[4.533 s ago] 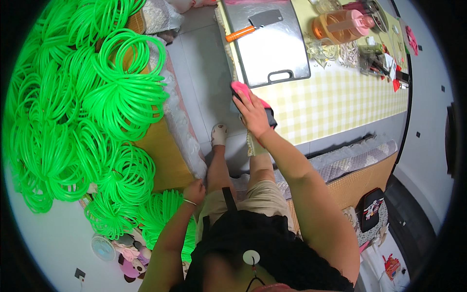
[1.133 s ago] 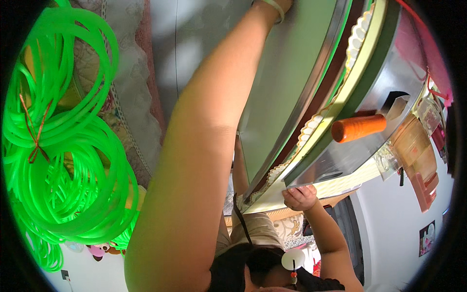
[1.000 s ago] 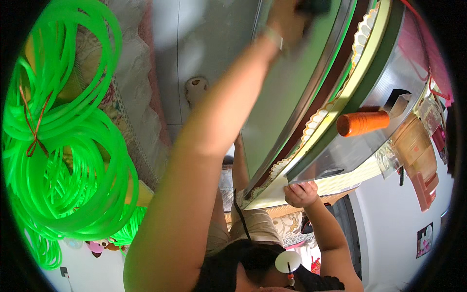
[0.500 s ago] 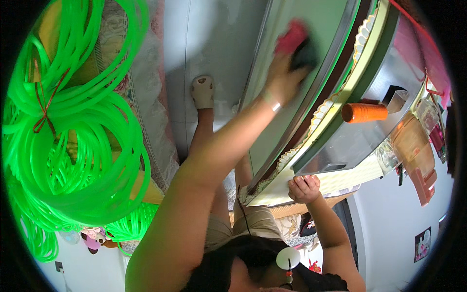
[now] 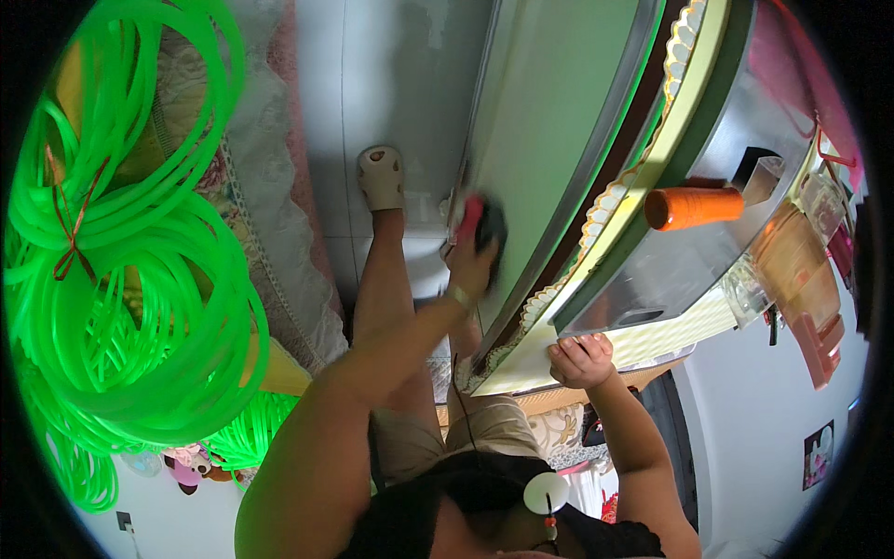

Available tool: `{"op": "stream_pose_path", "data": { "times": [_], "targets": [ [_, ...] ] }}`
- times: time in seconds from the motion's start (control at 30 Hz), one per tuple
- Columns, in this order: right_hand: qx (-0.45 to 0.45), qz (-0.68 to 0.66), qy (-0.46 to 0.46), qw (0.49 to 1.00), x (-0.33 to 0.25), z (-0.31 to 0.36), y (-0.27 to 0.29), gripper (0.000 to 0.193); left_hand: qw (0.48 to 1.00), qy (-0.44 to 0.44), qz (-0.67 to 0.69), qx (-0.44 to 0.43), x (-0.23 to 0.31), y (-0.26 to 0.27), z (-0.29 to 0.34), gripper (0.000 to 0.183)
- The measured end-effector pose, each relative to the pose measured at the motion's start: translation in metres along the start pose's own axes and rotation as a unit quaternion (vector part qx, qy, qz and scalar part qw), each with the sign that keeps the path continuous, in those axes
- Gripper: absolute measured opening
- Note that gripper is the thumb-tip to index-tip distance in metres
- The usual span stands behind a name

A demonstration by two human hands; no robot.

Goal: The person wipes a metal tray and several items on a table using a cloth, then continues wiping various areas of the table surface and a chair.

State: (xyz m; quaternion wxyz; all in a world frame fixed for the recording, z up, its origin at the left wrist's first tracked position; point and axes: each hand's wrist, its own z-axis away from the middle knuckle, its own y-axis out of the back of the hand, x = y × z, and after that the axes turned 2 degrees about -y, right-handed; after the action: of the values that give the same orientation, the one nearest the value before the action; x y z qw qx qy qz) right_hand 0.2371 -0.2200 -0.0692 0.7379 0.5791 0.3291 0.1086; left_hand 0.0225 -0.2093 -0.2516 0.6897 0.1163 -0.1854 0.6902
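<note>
Pink-and-black cloth [image 5: 473, 216] was clamped in left hand [image 5: 472, 267] beside green panel [image 5: 549, 158]. Right hand [image 5: 582, 361] curled near cutting board [image 5: 652, 275]; grip was indiscernible.

Left grip [image 5: 473, 265] holds blurred pink-black cloth [image 5: 489, 229] beside green panel [image 5: 549, 140].

Showing a pink-and-black cloth [image 5: 488, 231] (blurring, contact unclear), bunching at the green side panel [image 5: 549, 140] of the table [image 5: 521, 371], near the panel's lower edge.

The table [image 5: 684, 331] bears one board [image 5: 666, 270], one orange-handled knife [image 5: 694, 209] and one amber jug [image 5: 787, 253]; beside it are one left hand [image 5: 471, 267], one right hand [image 5: 582, 361], one pink-and-black cloth [image 5: 487, 230] and, to its left, one beige shoe [image 5: 380, 182].
</note>
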Motion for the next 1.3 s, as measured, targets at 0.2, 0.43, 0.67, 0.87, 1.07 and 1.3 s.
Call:
{"op": "stream_pose_path", "data": {
  "times": [0.2, 0.43, 0.67, 0.87, 1.07, 1.3],
  "targets": [
    [0.020, -0.011, 0.003, 1.000, 0.003, 0.000, -0.004, 0.026, 0.965, -0.242, -0.090, 0.046, 0.112, -0.005, -0.161, 0.054],
    [0.028, 0.000, -0.005, 1.000, 0.001, -0.013, 0.002, 0.027, 0.997, -0.002, 0.007, 0.072, -0.085, 0.004, -0.077, 0.053],
    [0.024, -0.020, 0.014, 0.999, -0.003, -0.030, 0.011, 0.035, 0.944, 0.239, 0.201, 0.110, -0.118, 0.021, 0.028, 0.032],
    [-0.003, -0.040, -0.030, 0.999, -0.001, -0.017, 0.035, 0.048, 0.967, 0.216, 0.108, -0.084, -0.027, 0.020, 0.109, 0.035],
    [0.028, -0.102, -0.001, 0.994, 0.006, -0.014, 0.048, 0.061, 0.955, 0.187, 0.217, -0.076, -0.029, 0.060, 0.124, 0.037],
    [0.123, -0.089, -0.029, 0.988, 0.002, 0.002, 0.022, 0.059, 0.974, 0.073, 0.212, 0.024, 0.061, 0.101, 0.193, 0.031]
  ]
}}
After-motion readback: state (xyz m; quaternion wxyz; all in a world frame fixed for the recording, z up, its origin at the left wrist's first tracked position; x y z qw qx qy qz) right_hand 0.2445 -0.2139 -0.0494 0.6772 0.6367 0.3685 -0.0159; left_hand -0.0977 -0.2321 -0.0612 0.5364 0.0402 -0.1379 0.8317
